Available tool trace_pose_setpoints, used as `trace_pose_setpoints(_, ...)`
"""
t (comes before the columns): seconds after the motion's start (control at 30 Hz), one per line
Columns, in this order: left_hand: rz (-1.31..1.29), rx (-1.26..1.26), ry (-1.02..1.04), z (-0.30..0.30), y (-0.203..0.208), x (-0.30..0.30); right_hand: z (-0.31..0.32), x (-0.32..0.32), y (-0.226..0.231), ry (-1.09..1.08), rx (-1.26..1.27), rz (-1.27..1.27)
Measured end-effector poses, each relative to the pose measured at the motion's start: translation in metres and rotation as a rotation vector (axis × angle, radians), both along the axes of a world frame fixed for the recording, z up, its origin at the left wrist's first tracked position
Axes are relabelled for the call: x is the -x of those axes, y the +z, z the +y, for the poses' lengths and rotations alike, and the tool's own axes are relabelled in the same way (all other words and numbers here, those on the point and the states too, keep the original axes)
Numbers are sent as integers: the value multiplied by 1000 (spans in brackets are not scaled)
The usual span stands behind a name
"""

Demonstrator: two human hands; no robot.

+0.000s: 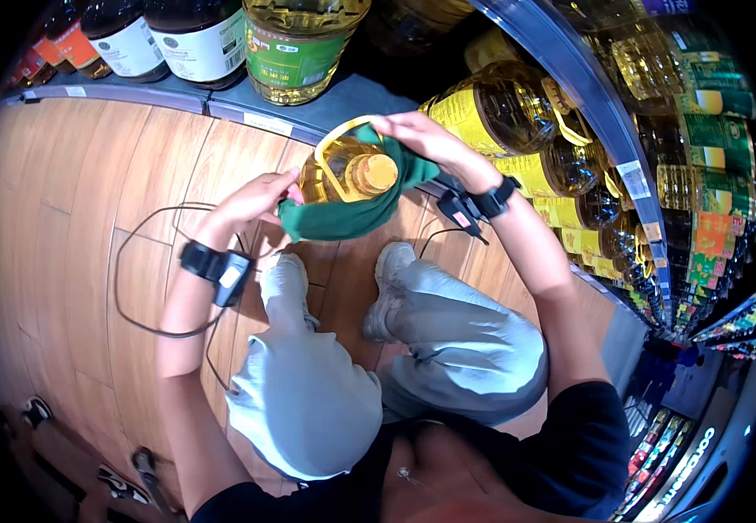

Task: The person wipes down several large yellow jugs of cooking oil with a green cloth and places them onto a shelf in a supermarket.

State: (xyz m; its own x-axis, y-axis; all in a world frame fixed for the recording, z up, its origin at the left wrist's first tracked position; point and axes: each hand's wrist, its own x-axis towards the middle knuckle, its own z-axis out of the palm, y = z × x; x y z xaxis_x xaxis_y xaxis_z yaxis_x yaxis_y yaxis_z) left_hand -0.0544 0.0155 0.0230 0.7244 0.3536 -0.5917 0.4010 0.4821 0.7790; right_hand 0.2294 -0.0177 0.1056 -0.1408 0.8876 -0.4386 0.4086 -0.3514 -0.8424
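Observation:
A large clear bottle of golden oil (pixel 324 171) with a yellow cap and a yellow carrying handle stands in front of my knees. Around its near and right sides lies a dark green cloth (pixel 343 220), which hides most of the bottle's lower body. At the bottle's left, my left hand (pixel 269 197) pinches one end of the cloth. My right hand (pixel 420 141) is closed on the cloth at the far right, its fingertips beside the top of the handle. Whether those fingertips touch the handle I cannot tell.
A low shelf (pixel 308 115) ahead holds dark bottles (pixel 196 39) and a green-labelled oil bottle (pixel 295 65). Yellow-labelled oil bottles (pixel 504 109) line the shelving close on my right. A black cable (pixel 118 275) loops from my left wrist. Another person's shoe (pixel 36 410) shows at lower left.

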Motion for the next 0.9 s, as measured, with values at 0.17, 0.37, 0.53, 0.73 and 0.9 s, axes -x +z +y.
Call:
trace_pose_setpoints(0.17, -126, 579, 336, -36, -48, -33, 6, 7, -14, 9, -116, -85)
trace_pose_setpoints(0.37, -148, 796, 378, -48, -71, -50, -55, 15, 9, -410, -20, 197)
trace_pose_setpoints(0.53, -235, 793, 204, -57, -69, -60, -105, 24, 39, -305, -121, 136)
trace_pose_setpoints(0.73, -170, 850, 72, -77, -79, -112, -137, -12, 41, -439, -130, 70)
trace_pose_setpoints(0.9, -41, 916, -5, -74, -102, -156, -172, -58, 19, -663, -209, 240)
